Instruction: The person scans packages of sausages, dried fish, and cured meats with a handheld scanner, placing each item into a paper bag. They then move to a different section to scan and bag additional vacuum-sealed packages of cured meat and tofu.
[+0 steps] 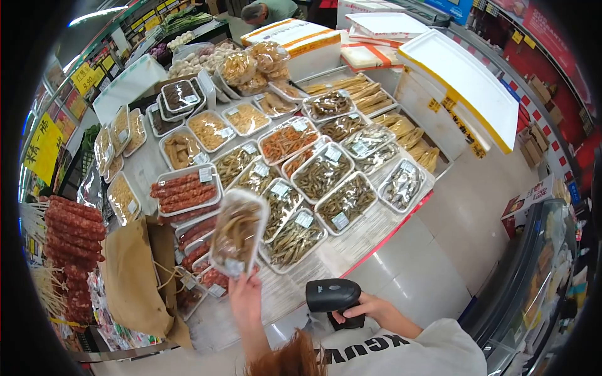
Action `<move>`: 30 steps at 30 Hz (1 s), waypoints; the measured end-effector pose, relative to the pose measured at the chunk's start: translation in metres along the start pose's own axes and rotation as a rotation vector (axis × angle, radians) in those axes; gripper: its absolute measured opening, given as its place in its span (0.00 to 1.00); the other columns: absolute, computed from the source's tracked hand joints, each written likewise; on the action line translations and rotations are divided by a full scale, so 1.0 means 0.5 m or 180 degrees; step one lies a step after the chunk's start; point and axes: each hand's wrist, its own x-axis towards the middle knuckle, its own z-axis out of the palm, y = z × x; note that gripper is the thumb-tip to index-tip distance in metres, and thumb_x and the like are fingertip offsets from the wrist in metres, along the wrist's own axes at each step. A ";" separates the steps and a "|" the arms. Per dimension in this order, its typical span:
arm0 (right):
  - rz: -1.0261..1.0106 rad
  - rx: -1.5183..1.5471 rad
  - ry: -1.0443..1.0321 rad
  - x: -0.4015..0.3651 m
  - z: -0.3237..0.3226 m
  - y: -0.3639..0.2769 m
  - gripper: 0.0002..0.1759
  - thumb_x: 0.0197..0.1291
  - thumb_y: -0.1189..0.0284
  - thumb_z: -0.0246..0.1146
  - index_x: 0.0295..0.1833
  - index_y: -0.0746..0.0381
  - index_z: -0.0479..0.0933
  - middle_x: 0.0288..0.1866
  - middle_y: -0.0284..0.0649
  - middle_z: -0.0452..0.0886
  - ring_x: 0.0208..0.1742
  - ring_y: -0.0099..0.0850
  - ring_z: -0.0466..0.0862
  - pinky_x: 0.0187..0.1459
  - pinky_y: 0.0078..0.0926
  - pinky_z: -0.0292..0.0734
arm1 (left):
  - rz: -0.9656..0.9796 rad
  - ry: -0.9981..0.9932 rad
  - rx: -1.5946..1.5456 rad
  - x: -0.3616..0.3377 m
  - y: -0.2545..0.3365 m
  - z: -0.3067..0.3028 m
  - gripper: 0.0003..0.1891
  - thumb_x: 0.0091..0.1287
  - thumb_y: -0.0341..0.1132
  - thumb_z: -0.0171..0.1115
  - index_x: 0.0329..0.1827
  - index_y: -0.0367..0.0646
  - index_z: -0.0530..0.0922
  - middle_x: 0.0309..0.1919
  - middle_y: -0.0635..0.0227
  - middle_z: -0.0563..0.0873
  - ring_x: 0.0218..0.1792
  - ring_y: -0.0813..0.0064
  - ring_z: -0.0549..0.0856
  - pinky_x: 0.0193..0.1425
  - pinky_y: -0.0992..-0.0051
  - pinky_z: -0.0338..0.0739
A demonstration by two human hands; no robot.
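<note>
My left hand [246, 293] grips the lower edge of a plastic-wrapped white tray [238, 229] of brownish dried food, with a label near my fingers. The tray is tilted up above the display table. In my right hand [371, 309] is a black barcode scanner [332, 294], held off the table's front edge. Beneath and left of the raised tray lie wrapped trays of red sausages [186, 190]. To its right sit trays of small dried fish [293, 238], and behind those a tray of orange-red dried pieces [290, 139].
A brown paper bag [135, 276] stands at the table's left front, beside hanging sausages [74, 241]. White foam boxes [464, 81] are stacked at the back right. A glass-fronted case [527, 276] stands at the right. Another person [271, 11] bends over at the back.
</note>
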 end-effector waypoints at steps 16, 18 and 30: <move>-0.0533 -0.0048 0.0415 -0.150 -0.214 -0.223 0.21 0.44 0.73 0.59 0.46 0.66 0.66 0.30 0.42 0.73 0.31 0.27 0.73 0.34 0.23 0.67 | -0.0758 -0.0740 0.2446 0.496 -0.383 0.433 0.07 0.58 0.29 0.51 0.38 0.40 0.67 0.30 0.66 0.77 0.29 0.77 0.78 0.33 0.79 0.71; -0.0496 -0.0032 0.0449 -0.164 -0.239 -0.256 0.21 0.43 0.73 0.59 0.46 0.66 0.66 0.30 0.43 0.73 0.31 0.27 0.73 0.34 0.23 0.67 | -0.0921 -0.0615 0.2274 0.518 -0.399 0.426 0.06 0.58 0.28 0.51 0.37 0.40 0.65 0.31 0.64 0.75 0.30 0.74 0.77 0.34 0.76 0.72; 0.0485 -0.0010 -0.0213 -0.083 -0.310 -0.362 0.20 0.42 0.76 0.59 0.45 0.67 0.67 0.28 0.44 0.73 0.29 0.28 0.73 0.32 0.23 0.68 | -0.1180 -0.0442 0.0378 0.407 -0.339 0.446 0.27 0.60 0.30 0.45 0.58 0.29 0.44 0.56 0.39 0.53 0.58 0.54 0.60 0.60 0.64 0.59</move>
